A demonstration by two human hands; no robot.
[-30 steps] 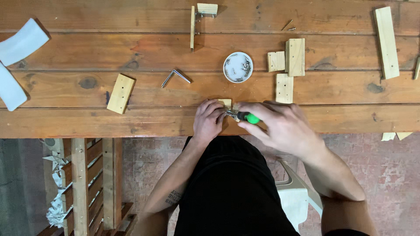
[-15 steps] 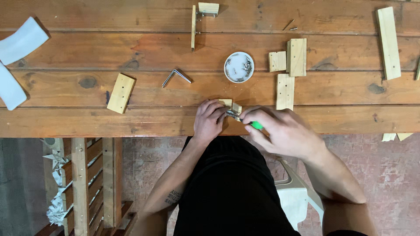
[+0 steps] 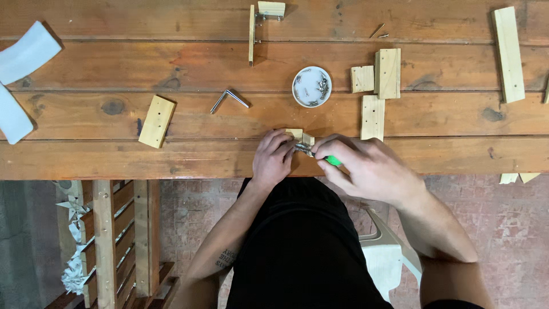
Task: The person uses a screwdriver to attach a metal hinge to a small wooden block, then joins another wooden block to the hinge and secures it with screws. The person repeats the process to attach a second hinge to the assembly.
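Note:
My left hand (image 3: 273,157) grips a small pale wooden block (image 3: 299,137) at the near edge of the wooden table (image 3: 171,154). My right hand (image 3: 366,167) is closed around a green-handled screwdriver (image 3: 331,161), whose metal tip meets the block between my two hands. Most of the block and the tool is hidden by my fingers.
A small white dish of screws (image 3: 311,86) sits just beyond my hands. Pale wood pieces lie around: one at the left (image 3: 156,121), several at the right (image 3: 382,73), a long strip (image 3: 508,53). A metal hex key (image 3: 229,98) lies mid-table. White strips (image 3: 23,54) lie far left.
My right hand has shifted slightly left and rolled over the screwdriver, so less of the green handle shows. My left hand stays on the block.

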